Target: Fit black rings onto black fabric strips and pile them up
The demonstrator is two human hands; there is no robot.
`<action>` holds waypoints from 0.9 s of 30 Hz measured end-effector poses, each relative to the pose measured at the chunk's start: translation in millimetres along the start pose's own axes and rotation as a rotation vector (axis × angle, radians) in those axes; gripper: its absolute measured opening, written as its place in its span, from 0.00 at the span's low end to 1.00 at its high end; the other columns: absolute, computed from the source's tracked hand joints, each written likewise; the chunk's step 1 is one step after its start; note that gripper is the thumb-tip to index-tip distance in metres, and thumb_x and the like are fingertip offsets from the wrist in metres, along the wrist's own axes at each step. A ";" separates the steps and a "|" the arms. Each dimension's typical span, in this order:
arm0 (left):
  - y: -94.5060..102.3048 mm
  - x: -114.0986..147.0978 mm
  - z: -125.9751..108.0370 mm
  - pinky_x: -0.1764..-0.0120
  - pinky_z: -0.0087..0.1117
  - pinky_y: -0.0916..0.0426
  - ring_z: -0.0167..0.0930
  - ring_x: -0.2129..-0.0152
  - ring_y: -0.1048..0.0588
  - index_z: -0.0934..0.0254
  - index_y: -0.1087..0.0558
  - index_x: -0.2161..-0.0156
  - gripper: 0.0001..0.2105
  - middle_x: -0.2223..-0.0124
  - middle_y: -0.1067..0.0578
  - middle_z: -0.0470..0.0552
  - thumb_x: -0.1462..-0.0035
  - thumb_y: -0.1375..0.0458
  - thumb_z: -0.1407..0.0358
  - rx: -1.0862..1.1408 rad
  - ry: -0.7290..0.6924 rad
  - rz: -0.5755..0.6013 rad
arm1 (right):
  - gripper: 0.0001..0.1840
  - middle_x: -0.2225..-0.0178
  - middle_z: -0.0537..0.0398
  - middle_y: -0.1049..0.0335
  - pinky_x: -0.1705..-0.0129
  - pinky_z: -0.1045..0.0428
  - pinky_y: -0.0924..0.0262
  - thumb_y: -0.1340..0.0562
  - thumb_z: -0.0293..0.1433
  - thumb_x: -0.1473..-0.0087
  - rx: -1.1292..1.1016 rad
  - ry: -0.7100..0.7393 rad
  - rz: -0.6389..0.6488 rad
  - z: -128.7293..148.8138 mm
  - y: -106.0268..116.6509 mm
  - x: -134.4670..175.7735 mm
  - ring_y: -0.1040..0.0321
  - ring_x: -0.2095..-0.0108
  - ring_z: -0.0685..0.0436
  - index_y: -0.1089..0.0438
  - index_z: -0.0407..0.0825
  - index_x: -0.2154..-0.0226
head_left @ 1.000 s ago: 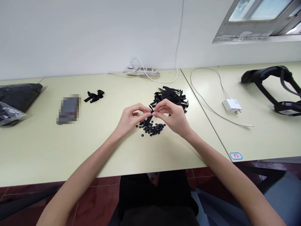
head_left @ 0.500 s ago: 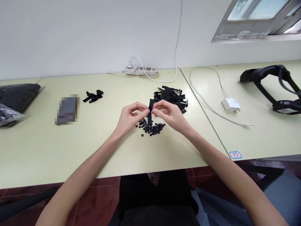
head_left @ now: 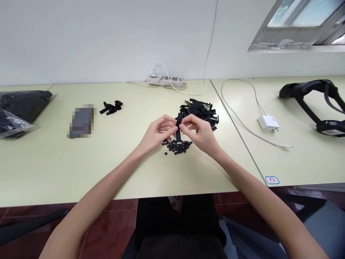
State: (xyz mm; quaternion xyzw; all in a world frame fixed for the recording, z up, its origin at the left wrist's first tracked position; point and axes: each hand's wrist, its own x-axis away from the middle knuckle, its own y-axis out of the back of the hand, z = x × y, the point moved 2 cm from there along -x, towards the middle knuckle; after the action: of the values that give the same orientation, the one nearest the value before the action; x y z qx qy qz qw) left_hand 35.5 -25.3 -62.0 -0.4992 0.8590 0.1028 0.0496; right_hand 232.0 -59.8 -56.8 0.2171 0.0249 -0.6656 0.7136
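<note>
Between my two hands is a black fabric strip (head_left: 178, 135), held upright over the table. My left hand (head_left: 161, 133) pinches its left edge with thumb and fingertips. From the other side my right hand (head_left: 198, 133) pinches the same strip at about the same height. A small dark round piece seems to sit on the strip between the thumbs, too small to make out well. Just below lie several small black ring-shaped pieces (head_left: 180, 147), loose in a heap. Behind my right hand is a pile of black strips (head_left: 201, 109).
A smaller cluster of black strips (head_left: 111, 107) lies left, near a blurred dark object (head_left: 82, 121) and a black plastic bag (head_left: 24, 108). A power strip (head_left: 167, 81) sits by the wall. On the right are a white charger (head_left: 268, 123) with cable and a black headset (head_left: 309, 104).
The view has shifted slightly, so everything sits a little further right. Both hands keep their pinch on the strip, with small finger movements.
</note>
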 end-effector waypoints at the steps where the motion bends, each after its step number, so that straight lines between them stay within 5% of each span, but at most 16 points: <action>1: 0.0 0.2 -0.3 0.71 0.29 0.20 0.30 0.69 0.18 0.58 0.24 0.55 0.11 0.62 0.18 0.50 0.34 0.31 0.56 -0.004 -0.007 -0.006 | 0.15 0.63 0.54 0.24 0.55 0.45 0.24 0.32 0.48 0.34 -0.036 -0.020 0.016 -1.5 -0.2 -0.8 0.25 0.61 0.43 0.27 0.54 0.61; 9: 1.5 2.8 -3.8 0.69 0.29 0.19 0.30 0.63 0.18 0.58 0.20 0.53 0.08 0.51 0.19 0.54 0.31 0.34 0.57 -0.122 -0.093 -0.032 | 0.21 0.64 0.55 0.25 0.51 0.44 0.23 0.33 0.53 0.34 -0.282 -0.199 0.187 -8.9 -3.1 -5.8 0.25 0.62 0.46 0.26 0.52 0.59; 27: -0.5 1.7 -4.0 0.68 0.30 0.18 0.32 0.63 0.18 0.58 0.24 0.48 0.14 0.52 0.21 0.53 0.32 0.34 0.54 0.031 0.086 0.043 | 0.20 0.66 0.54 0.25 0.56 0.45 0.28 0.29 0.51 0.39 -0.209 -0.154 0.049 -8.5 -0.7 -5.8 0.28 0.63 0.44 0.26 0.52 0.64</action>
State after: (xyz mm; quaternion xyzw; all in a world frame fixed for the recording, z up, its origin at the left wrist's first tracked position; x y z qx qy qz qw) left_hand 35.2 -27.9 -58.5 -0.4838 0.8723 0.0692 0.0182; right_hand 232.9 -51.4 -62.8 0.0901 0.0340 -0.6566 0.7480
